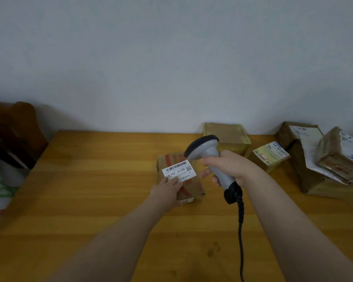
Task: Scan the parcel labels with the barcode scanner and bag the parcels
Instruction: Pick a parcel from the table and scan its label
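Observation:
A small brown cardboard parcel (192, 185) with red print lies near the middle of the wooden table (90, 190). A white barcode label (178, 170) sits on its top. My left hand (167, 190) rests on the parcel's near left corner, fingers touching the label's lower edge. My right hand (228, 166) grips the handle of a grey and black barcode scanner (206, 153). The scanner's head hangs just above the parcel's far right corner, facing down towards the label. Its black cable (240, 231) runs down towards me.
Along the back right stand more parcels: a taped box (226, 137), a small flat one with a green label (270, 156), a large brown box (302, 159) and a smaller one (342, 155) leaning on it. A wooden chair (14, 131) stands at the left.

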